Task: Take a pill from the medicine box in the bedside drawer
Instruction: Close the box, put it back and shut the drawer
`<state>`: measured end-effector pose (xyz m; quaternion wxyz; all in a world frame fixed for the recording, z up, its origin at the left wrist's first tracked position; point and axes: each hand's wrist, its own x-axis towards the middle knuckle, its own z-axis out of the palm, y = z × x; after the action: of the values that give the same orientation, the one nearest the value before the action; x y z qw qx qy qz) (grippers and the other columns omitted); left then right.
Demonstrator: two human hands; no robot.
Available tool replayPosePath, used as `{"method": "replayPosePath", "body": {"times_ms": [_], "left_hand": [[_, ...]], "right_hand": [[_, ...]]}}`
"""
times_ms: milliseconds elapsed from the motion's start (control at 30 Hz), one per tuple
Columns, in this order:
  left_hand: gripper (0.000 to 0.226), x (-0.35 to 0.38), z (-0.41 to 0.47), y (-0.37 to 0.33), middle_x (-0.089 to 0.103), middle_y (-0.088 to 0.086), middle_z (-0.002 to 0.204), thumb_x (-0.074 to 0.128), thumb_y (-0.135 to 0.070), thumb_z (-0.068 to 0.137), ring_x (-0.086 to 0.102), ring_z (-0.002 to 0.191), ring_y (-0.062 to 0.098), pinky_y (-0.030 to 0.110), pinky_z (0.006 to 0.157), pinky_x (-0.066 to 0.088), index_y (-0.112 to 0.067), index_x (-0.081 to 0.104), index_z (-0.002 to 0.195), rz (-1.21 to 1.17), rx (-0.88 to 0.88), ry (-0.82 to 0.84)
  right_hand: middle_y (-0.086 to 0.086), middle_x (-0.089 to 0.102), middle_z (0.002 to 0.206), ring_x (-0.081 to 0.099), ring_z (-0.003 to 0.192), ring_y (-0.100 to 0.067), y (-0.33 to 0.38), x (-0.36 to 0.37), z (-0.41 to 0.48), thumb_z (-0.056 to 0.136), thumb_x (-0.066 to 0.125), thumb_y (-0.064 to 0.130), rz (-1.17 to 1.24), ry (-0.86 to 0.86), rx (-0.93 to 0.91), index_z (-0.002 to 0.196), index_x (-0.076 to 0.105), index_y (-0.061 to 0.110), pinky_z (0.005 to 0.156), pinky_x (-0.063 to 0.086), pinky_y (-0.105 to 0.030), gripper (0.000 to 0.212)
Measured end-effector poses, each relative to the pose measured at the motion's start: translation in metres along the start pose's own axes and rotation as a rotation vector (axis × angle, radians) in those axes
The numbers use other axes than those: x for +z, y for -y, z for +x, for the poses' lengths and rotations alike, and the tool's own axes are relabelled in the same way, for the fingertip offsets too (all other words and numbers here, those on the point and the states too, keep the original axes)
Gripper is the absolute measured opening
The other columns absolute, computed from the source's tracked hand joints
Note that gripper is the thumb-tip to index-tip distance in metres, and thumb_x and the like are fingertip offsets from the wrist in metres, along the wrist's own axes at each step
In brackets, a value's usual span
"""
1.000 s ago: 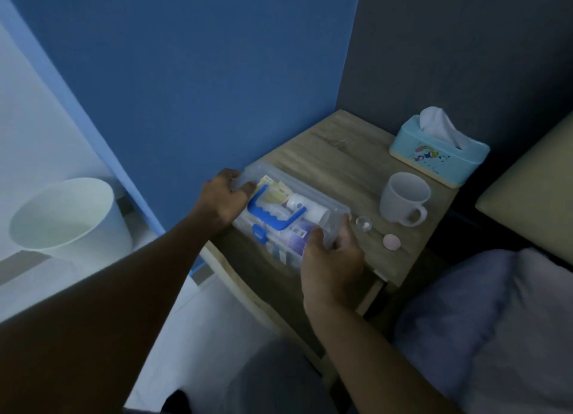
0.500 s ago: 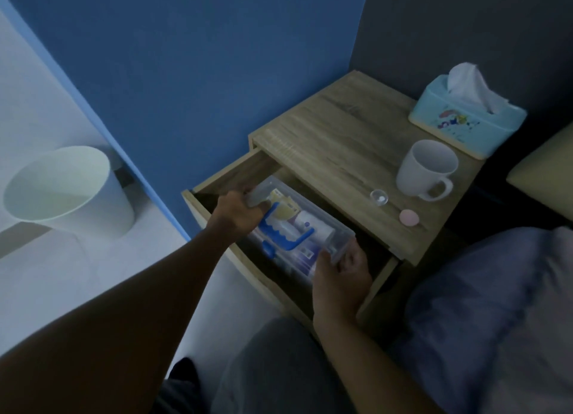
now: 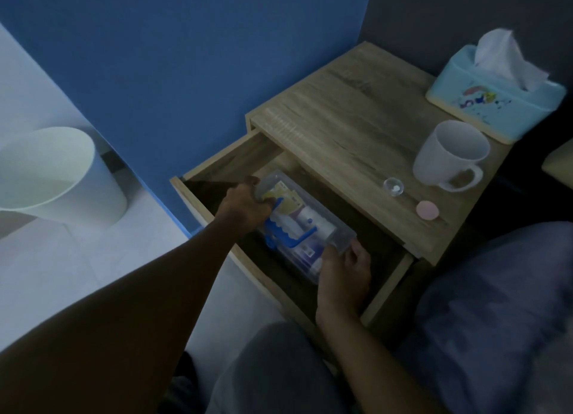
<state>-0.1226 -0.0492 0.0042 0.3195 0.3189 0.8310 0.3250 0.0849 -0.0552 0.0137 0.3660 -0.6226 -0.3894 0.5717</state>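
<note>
The clear plastic medicine box [image 3: 313, 224] with a blue handle lies low inside the open bedside drawer [image 3: 217, 162]. My left hand [image 3: 246, 204] grips its far-left end. My right hand [image 3: 342, 269] holds its near-right end, fingers curled around the corner. Packets and a white bottle show through the lid. On the tabletop sit a small clear cap holding a white pill [image 3: 393, 186] and a pink round lid [image 3: 427, 210].
A white mug [image 3: 449, 157] and a light-blue tissue box [image 3: 493, 102] stand on the wooden bedside table [image 3: 347, 119]. A white waste bin [image 3: 52, 174] is on the floor at left. Bedding [image 3: 496, 289] lies at right, a blue wall behind.
Both hands carried the medicine box from the tabletop's front edge down into the open drawer. The view tilted down and the drawer now shows fully.
</note>
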Motion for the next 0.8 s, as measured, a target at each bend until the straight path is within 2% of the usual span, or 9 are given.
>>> {"method": "replayPosePath", "body": {"times_ms": [100,167,400,567,633,667,733,767,800], "left_hand": [[0.051,0.002,0.0,-0.001,0.058,-0.001,0.109,0.066,-0.03,0.088,0.061,0.095,0.016,0.037,0.077,0.057,-0.019,0.044,0.133,0.028,-0.03,0.028],[0.057,0.003,0.001,-0.001,0.058,0.007,0.122,0.065,-0.03,0.089,0.061,0.107,0.022,0.044,0.088,0.056,-0.018,0.039,0.139,0.043,-0.041,0.03],[0.061,0.008,-0.002,-0.002,0.052,0.011,0.135,0.061,-0.033,0.092,0.057,0.117,0.026,0.043,0.09,0.054,-0.02,0.033,0.145,0.042,-0.045,-0.006],[0.071,0.011,-0.016,-0.004,0.04,0.011,0.149,0.06,-0.033,0.092,0.046,0.131,0.03,0.052,0.099,0.049,-0.02,0.025,0.151,0.081,0.002,-0.068],[0.071,0.011,-0.026,-0.005,0.036,0.01,0.152,0.059,-0.031,0.092,0.043,0.135,0.029,0.052,0.101,0.048,-0.022,0.023,0.152,0.077,0.046,-0.098],[0.07,0.01,-0.032,-0.005,0.035,0.009,0.153,0.059,-0.03,0.093,0.042,0.136,0.028,0.051,0.101,0.049,-0.022,0.023,0.152,0.072,0.071,-0.106],[0.066,0.008,-0.044,-0.002,0.038,0.007,0.151,0.059,-0.028,0.093,0.045,0.133,0.025,0.046,0.098,0.052,-0.022,0.027,0.15,0.049,0.128,-0.107],[0.063,0.007,-0.051,0.0,0.041,0.005,0.149,0.059,-0.028,0.093,0.046,0.131,0.022,0.041,0.096,0.052,-0.022,0.03,0.148,0.048,0.158,-0.104],[0.06,0.007,-0.058,0.003,0.042,0.003,0.147,0.059,-0.028,0.092,0.045,0.13,0.019,0.038,0.094,0.052,-0.024,0.033,0.146,0.06,0.181,-0.107]], "right_hand": [[0.004,0.059,0.138,0.061,0.105,-0.007,-0.005,0.002,0.006,0.087,0.069,0.023,0.014,-0.004,0.023,0.144,0.042,0.035,0.071,0.051,-0.023,0.065],[0.005,0.057,0.141,0.058,0.102,-0.004,-0.008,0.004,0.009,0.086,0.07,0.024,0.016,-0.003,0.031,0.144,0.041,0.037,0.068,0.049,-0.021,0.066],[0.009,0.058,0.138,0.06,0.097,0.002,-0.014,0.002,0.019,0.085,0.073,0.024,-0.072,0.052,-0.009,0.143,0.039,0.041,0.074,0.055,-0.025,0.069],[0.011,0.058,0.134,0.059,0.094,0.004,-0.007,-0.012,0.013,0.088,0.07,0.024,-0.247,0.109,-0.142,0.146,0.038,0.037,0.065,0.051,-0.015,0.068],[0.019,0.053,0.13,0.059,0.089,0.015,-0.001,-0.02,0.007,0.09,0.068,0.021,-0.293,0.148,-0.228,0.147,0.037,0.036,0.053,0.05,-0.007,0.066],[0.022,0.05,0.127,0.056,0.087,0.023,0.002,-0.025,0.006,0.091,0.067,0.019,-0.317,0.166,-0.268,0.147,0.037,0.036,0.053,0.047,0.0,0.066],[0.023,0.046,0.128,0.045,0.093,0.037,0.011,-0.036,0.006,0.091,0.065,0.02,-0.388,0.195,-0.359,0.147,0.039,0.035,0.057,0.043,0.005,0.064],[0.021,0.046,0.134,0.043,0.102,0.034,0.016,-0.042,0.007,0.091,0.064,0.021,-0.443,0.204,-0.416,0.147,0.04,0.035,0.063,0.047,0.002,0.062],[0.017,0.047,0.142,0.041,0.113,0.026,0.022,-0.048,0.01,0.091,0.062,0.021,-0.509,0.208,-0.481,0.146,0.041,0.034,0.078,0.049,-0.005,0.061]]}}
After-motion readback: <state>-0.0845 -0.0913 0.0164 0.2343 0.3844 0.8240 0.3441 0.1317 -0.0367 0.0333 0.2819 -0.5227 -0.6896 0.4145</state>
